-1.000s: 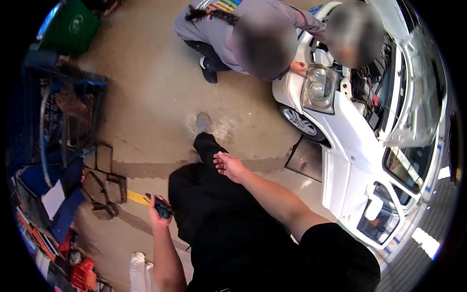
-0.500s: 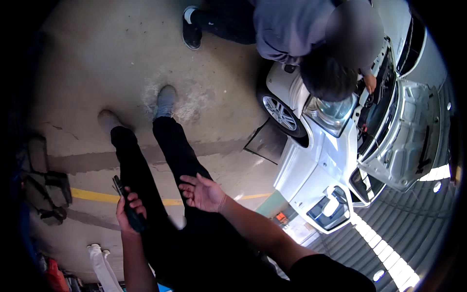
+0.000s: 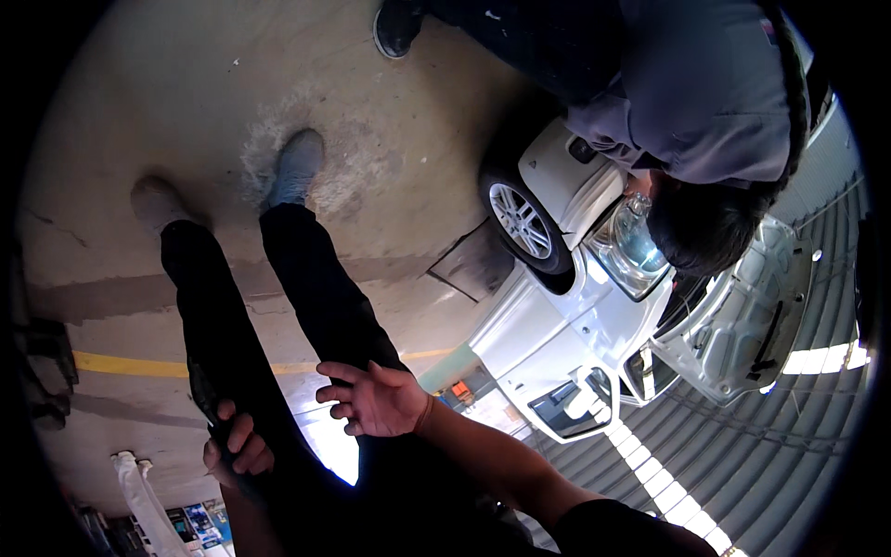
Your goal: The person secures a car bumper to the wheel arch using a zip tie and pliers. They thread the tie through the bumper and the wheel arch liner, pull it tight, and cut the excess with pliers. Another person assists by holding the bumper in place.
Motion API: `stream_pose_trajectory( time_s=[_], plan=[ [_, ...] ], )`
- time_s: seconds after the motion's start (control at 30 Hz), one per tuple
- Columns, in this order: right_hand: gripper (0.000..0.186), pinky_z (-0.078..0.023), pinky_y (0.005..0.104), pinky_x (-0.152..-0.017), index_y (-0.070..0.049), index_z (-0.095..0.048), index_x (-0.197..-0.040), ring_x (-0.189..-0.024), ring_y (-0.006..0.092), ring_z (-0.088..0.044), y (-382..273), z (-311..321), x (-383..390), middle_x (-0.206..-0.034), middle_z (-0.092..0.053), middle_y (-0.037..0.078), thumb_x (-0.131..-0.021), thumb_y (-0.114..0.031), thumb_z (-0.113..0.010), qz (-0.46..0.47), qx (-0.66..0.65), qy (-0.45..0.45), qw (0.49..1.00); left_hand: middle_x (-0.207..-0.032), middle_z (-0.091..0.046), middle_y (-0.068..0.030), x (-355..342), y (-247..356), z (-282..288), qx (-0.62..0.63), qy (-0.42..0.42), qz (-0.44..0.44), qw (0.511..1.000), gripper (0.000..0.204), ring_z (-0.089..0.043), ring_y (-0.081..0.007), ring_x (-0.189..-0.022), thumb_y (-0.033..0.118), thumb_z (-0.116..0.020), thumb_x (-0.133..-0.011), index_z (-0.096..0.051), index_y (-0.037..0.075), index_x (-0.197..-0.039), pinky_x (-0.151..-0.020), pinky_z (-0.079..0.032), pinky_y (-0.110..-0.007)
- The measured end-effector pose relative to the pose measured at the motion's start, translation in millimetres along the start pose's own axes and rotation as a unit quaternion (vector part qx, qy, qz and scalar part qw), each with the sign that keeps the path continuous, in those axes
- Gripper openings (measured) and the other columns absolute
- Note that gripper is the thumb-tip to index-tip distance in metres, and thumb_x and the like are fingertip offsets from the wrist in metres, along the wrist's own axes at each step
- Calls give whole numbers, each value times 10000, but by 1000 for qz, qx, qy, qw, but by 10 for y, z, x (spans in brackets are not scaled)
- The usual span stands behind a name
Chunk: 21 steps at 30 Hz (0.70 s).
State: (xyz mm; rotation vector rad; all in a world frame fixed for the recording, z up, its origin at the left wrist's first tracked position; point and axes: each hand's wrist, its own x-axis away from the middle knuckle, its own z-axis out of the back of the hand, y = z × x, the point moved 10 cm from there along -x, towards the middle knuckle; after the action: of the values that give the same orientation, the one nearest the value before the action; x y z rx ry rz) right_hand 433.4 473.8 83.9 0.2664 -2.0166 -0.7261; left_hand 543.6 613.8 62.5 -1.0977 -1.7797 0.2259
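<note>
Low at the left, my left hand (image 3: 243,446) is wrapped round a dark, narrow hand tool (image 3: 201,388). Its slim end points up past my fingers; against the dark trousers its exact kind does not show. My right hand (image 3: 376,399) hangs in front of my thigh, palm turned up and fingers loosely spread with nothing in them. Farther off at the right stands a white car (image 3: 548,343) with its hood (image 3: 742,325) raised. A co-worker (image 3: 705,102) in a grey top bends over its front, a hand close to the headlight (image 3: 636,241).
The car's front wheel (image 3: 522,221) faces me on the concrete floor (image 3: 371,167). A yellow line (image 3: 130,364) crosses that floor. Dark equipment (image 3: 42,371) is at the left edge, and a white post-like thing (image 3: 148,506) stands lower left. An orange object (image 3: 461,392) is beyond the car door.
The view has shifted. My left hand with the tool sits lower, and my right hand stays open. The co-worker has bent lower, head now beside the headlight.
</note>
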Motion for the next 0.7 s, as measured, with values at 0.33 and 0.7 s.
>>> stream_pose_trajectory(
  time_s=[0.33, 0.7],
  plan=[
    [757, -477, 379, -934, -163, -275, -1602, -1172, 225, -557, 0, 13, -143, -1482, -471, 129, -1006, -524, -571, -10, 5, 3, 1000, -928, -545, -49, 62, 70, 117, 31, -14, 17, 999, 398, -553, -132, -599, 236, -676, -1001, -404, 151, -1279, -510, -402, -263],
    [682, -477, 372, -919, -191, -359, -1566, -1095, 206, -557, 62, -10, -210, -1424, -521, 106, -1011, -529, -565, -22, 30, 30, 999, -994, -541, -58, 105, 48, 59, 20, -31, 46, 998, 418, -540, -121, -665, 257, -638, -1028, -408, 145, -1358, -572, -422, -272]
  ],
)
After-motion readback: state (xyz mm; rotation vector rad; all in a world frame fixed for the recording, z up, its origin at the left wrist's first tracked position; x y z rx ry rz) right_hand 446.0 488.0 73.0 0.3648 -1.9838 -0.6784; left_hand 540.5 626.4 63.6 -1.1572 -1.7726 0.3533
